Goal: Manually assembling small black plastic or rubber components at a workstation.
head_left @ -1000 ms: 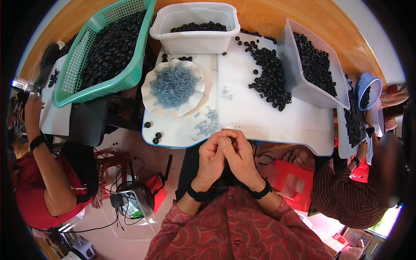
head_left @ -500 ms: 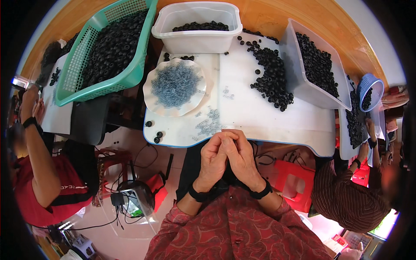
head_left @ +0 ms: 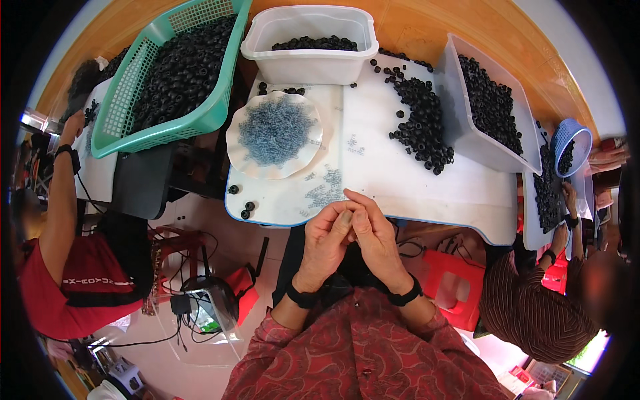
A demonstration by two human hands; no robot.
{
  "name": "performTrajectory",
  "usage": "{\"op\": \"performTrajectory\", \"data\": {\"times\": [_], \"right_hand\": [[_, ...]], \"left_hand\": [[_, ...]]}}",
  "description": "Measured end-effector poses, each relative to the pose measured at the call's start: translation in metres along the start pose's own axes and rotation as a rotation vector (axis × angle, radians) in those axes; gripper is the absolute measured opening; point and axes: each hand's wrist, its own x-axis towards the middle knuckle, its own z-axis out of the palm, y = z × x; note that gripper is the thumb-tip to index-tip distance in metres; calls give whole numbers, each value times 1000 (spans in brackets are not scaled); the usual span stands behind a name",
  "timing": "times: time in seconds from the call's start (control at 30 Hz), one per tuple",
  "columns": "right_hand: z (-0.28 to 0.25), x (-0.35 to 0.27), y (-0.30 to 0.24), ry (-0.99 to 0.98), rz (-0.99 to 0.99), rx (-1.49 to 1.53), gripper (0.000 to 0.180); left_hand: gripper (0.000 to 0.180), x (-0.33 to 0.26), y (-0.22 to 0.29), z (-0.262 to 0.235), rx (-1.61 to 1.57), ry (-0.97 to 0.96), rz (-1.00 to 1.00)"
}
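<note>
My left hand (head_left: 325,245) and my right hand (head_left: 377,245) meet in front of the table's near edge, thumbs close together. Both are closed in a pinch, and whatever lies between the fingertips is hidden or too small to name. My right index finger reaches past the left fingers toward the tabletop. Just beyond the fingertips, small clear pieces (head_left: 325,190) are scattered on the white table (head_left: 413,200). A scalloped white plate (head_left: 238,161) to the left carries a heap of small clear bluish pieces (head_left: 275,130). Black ring-like parts (head_left: 421,123) lie in a loose pile to the right.
A green basket (head_left: 193,127), a white tub (head_left: 307,69) and a clear bin (head_left: 490,143) hold many black parts. A few black parts (head_left: 248,210) sit near the left corner. Co-workers sit on both sides, by a red stool (head_left: 450,283) and cables (head_left: 190,320).
My hands have opened slightly from a tighter clasp, with the right index finger now stretched forward. The co-worker's arm at left has reached farther up. The whole view has shifted a little.
</note>
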Motion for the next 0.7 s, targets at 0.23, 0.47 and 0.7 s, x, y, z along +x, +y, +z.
{"op": "performTrajectory", "data": {"times": [0.23,0.47,0.7], "right_hand": [[-19,2,0,-180,88,220,33],[-26,2,-1,-261,104,187,31],[-26,-3,2,-167,-94,65,28]], "left_hand": [[24,1,6,-6,-103,-165,-35],[30,0,-3,-12,-78,-159,-21],[44,2,-1,-3,55,-88,101]]}}
